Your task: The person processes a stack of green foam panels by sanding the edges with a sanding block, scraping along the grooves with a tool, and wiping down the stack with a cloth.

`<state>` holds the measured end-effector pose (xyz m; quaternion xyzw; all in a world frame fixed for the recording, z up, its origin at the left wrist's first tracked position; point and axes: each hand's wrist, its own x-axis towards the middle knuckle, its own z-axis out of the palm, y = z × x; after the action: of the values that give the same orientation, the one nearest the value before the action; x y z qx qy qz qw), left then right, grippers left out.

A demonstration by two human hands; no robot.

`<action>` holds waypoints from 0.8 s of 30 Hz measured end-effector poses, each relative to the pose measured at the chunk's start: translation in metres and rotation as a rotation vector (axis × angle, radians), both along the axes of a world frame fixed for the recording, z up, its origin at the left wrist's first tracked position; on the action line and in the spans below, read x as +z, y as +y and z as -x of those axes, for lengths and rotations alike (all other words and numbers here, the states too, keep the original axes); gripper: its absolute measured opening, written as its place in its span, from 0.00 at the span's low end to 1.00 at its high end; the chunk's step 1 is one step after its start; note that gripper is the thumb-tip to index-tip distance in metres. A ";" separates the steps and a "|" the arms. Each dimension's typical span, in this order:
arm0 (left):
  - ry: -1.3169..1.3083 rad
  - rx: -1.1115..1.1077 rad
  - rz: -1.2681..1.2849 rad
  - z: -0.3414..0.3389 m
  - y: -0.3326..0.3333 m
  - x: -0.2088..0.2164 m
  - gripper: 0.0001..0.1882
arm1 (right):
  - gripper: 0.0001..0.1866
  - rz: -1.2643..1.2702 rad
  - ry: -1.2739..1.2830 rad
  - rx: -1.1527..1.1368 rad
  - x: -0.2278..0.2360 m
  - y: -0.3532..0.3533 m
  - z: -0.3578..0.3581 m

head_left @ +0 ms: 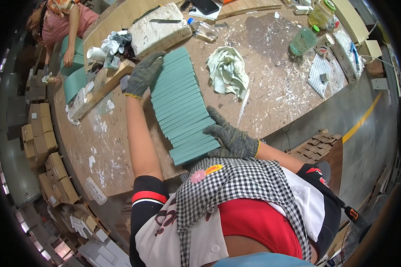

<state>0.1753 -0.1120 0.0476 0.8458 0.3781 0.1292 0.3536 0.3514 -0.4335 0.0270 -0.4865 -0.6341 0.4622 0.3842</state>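
A long row of flat teal-green strips point(180, 104), packed side by side, lies slantwise between my hands on the worktable in front of me. My left hand point(143, 76), in a dark grey knit glove with a yellow cuff, grips the row at its far left end, fingers bent toward the end strip. In a matching glove, my right hand point(231, 137) holds the right side near the close end, with the thumb on the strips' edge. Parts of the right fingers are hidden. To the right of the row lies a crumpled pale cloth point(228, 72).
The brown worktable point(272, 95) is spotted with white paint. A stained white block point(160, 29) carries a flat blade. Bottles, including a green-capped one point(304, 41), stand far right. Another person point(69, 20) handles curved green pieces point(75, 84) at far left. Cardboard boxes point(41, 127) line the floor.
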 end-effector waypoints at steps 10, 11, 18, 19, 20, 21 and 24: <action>-0.827 0.290 0.153 0.069 0.023 -0.113 0.24 | 0.47 0.014 0.509 -0.122 -0.017 0.008 0.011; -0.829 0.282 0.173 0.056 0.019 -0.108 0.24 | 0.46 0.176 0.565 -0.237 -0.018 0.013 0.002; -0.949 0.299 0.311 0.027 -0.001 -0.090 0.22 | 0.47 0.204 0.413 -0.242 -0.063 0.039 0.037; -0.949 0.300 0.308 0.031 0.001 -0.095 0.22 | 0.46 0.195 0.290 -0.194 -0.065 0.042 0.032; -0.822 0.333 0.099 0.035 0.003 -0.099 0.22 | 0.46 0.192 0.291 -0.191 -0.068 0.048 0.029; -0.690 0.363 -0.108 0.039 0.006 -0.103 0.22 | 0.40 -0.013 0.177 -0.261 -0.070 0.059 0.025; -0.813 0.346 0.125 0.043 0.010 -0.109 0.22 | 0.32 -0.228 0.253 -0.316 -0.065 0.127 -0.011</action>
<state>0.1322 -0.1019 -0.0609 0.6276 0.3515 0.4853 0.4970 0.3622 -0.3068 -0.0382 -0.4712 -0.5449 0.3790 0.5808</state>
